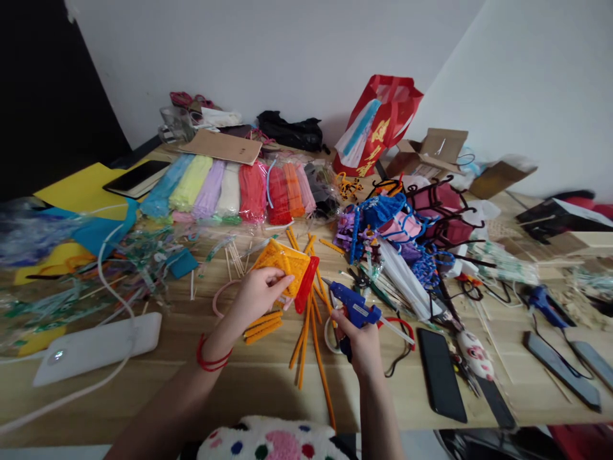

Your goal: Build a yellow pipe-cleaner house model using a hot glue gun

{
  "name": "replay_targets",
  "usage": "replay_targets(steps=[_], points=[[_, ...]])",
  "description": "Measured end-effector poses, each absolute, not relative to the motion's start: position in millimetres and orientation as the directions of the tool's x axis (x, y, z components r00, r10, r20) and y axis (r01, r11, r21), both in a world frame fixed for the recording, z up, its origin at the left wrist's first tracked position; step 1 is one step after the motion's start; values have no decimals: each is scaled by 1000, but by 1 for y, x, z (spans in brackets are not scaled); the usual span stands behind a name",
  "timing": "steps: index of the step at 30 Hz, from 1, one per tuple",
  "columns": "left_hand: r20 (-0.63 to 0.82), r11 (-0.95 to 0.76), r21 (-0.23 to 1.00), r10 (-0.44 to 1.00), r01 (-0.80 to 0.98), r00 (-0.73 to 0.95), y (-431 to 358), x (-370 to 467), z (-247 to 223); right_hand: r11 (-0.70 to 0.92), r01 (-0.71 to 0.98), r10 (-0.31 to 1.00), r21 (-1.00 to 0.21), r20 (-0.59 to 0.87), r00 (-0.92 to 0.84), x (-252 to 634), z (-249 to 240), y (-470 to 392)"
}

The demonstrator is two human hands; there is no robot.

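My left hand (262,292) is closed on an orange craft piece (282,260) that looks built from pipe cleaners, with a red strip (307,285) along its right edge. In my right hand (358,342) is a blue hot glue gun (355,303). Its nozzle points up and left at the red strip, with a small gap between them. A clear glue stick sticks out of the gun's back. Several loose orange pipe cleaners (317,358) lie below and between my hands. Short orange pieces (263,327) rest under my left wrist.
Bundles of coloured pipe cleaners (230,188) line the back. Finished-looking craft pieces (393,217) pile up at right, before a red bag (378,128). A black phone (440,374) lies right of my right hand. A white power strip (98,348) and its cord are at left.
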State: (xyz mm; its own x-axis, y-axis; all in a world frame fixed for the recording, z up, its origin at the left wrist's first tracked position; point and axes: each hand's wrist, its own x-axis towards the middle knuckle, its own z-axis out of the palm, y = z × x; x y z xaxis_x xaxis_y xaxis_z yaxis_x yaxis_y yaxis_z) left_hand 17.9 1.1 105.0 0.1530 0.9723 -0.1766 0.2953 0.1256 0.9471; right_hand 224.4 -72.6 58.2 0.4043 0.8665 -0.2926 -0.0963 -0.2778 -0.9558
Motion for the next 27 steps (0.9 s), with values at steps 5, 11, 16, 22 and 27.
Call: replay_targets(steps=[5, 11, 16, 22, 27], points=[[-188, 132, 943, 969, 304, 162, 0, 16, 107, -305, -91, 863, -948, -315, 395, 224, 56, -72], [-188, 140, 951, 970, 275, 156, 1, 15, 101, -306, -73, 855, -949, -307, 417, 223, 54, -72], [-182, 141, 958, 972, 249, 150, 1, 16, 99, -289, -77, 864, -954, -294, 408, 223, 53, -71], [-180, 147, 957, 977, 249, 117, 2, 14, 99, -294, -54, 868, -954, -290, 402, 225, 51, -71], [-138, 118, 968, 987, 223, 76, 4, 16, 97, -278, -33, 889, -960, -270, 371, 224, 63, -64]])
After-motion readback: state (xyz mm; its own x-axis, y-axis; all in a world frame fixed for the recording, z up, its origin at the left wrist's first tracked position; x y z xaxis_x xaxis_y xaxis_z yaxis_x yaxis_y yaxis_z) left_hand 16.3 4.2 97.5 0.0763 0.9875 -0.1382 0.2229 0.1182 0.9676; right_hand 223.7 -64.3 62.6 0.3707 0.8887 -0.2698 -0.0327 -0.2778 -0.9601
